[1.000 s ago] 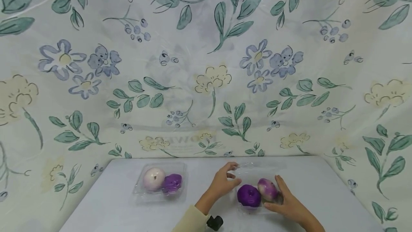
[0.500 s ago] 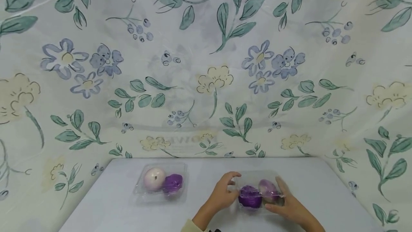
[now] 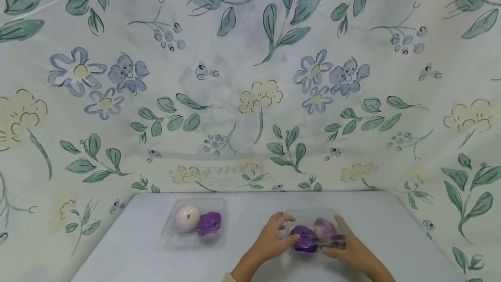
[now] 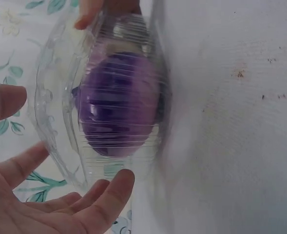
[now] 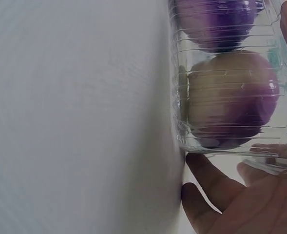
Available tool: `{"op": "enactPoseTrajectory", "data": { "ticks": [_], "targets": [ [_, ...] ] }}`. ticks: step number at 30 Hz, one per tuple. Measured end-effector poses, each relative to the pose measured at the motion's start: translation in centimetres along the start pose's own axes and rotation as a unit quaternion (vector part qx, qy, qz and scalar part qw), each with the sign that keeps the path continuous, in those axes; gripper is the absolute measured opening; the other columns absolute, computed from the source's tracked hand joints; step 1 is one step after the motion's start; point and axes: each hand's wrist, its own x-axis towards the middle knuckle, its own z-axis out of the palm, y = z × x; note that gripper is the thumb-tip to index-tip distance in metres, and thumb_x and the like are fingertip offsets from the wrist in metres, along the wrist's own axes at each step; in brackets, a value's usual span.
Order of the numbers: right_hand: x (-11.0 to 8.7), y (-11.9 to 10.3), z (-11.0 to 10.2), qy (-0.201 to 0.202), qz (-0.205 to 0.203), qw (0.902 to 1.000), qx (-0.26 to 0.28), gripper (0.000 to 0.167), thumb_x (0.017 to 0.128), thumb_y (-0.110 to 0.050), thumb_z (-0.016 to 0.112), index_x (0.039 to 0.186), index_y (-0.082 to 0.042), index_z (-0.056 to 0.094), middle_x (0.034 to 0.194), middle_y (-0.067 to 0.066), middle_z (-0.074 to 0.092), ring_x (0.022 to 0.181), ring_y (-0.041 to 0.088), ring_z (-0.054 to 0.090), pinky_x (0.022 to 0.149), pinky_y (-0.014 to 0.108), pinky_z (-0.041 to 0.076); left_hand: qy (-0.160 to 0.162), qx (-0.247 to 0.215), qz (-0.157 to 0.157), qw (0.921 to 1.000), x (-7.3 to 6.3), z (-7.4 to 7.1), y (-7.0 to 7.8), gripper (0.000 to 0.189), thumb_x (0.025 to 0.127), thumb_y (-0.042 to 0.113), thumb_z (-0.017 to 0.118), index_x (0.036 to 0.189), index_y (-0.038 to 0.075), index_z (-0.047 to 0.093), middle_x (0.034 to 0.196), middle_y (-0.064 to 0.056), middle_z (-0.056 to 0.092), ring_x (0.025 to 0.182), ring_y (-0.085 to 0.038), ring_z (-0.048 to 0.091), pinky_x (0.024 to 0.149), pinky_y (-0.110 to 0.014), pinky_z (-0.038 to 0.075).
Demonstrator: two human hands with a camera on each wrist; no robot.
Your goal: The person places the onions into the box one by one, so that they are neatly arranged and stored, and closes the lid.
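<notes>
A clear plastic clamshell box [image 3: 305, 213] lies on the right half of the table with its lid lowered. Inside are a deep-purple round vegetable [image 3: 307, 240] and a purple-and-white, turnip-like one [image 5: 231, 100]. At the box's left end is my left hand [image 3: 270, 240], thumb over the lid's front corner. The left wrist view shows its fingers [image 4: 116, 190] spread loosely beside the rim. My right hand [image 3: 354, 247] grips the right end, thumb at the front and a finger at the back. In the right wrist view its fingertips meet the box's lower edge.
A second clear box [image 3: 223, 234] with a pale round vegetable [image 3: 187, 217] and a purple one [image 3: 209, 224] stands on the left of the white table [image 3: 129, 256]. A floral cloth [image 3: 219, 151] hangs behind the table's back edge.
The lid, raised behind the vegetables earlier, has come down over them. My left hand followed it toward me, and its thumb moved over the lid. My right hand stayed at the right end.
</notes>
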Motion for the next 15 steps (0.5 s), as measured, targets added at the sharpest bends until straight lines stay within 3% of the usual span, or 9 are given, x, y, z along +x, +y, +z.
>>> {"op": "enactPoseTrajectory", "data": {
  "ticks": [7, 10, 15],
  "targets": [
    [0.1, 0.2, -0.6, 0.005, 0.002, 0.9989, 0.047, 0.105, 0.079, -0.03, 0.083, 0.156, -0.008, 0.015, 0.159, 0.033, 0.018, 0.134, 0.059, 0.037, 0.105, 0.066, 0.039, -0.024, -0.014, -0.036, 0.999, -0.2, -0.4, -0.2, 0.054, 0.086, 0.019, 0.073, 0.136, 0.01, 0.055, 0.139, -0.026, 0.047, 0.102, -0.033, 0.065, 0.083, -0.046, 0.056],
    [0.1, 0.5, -1.7, -0.018, 0.002, 0.996, 0.088, 0.099, 0.082, -0.026, 0.08, 0.154, -0.004, 0.015, 0.158, 0.034, 0.018, 0.135, 0.057, 0.037, 0.104, 0.059, 0.044, -0.021, -0.015, -0.047, 0.9985, -0.2, -0.2, -0.2, 0.058, 0.082, 0.014, 0.072, 0.137, 0.011, 0.054, 0.126, -0.023, 0.054, 0.093, -0.026, 0.066, 0.074, -0.037, 0.057],
    [-0.7, 0.5, -4.2, -0.071, 0.004, 0.9895, 0.126, 0.085, 0.091, -0.015, 0.07, 0.153, 0.005, 0.014, 0.152, 0.041, 0.026, 0.132, 0.057, 0.04, 0.099, 0.054, 0.05, -0.029, -0.052, -0.09, 0.9942, -0.4, 0.2, -0.2, 0.065, 0.079, 0.005, 0.067, 0.142, 0.012, 0.049, 0.097, -0.009, 0.062, 0.071, -0.015, 0.065, 0.058, -0.028, 0.054]
  ]
}}
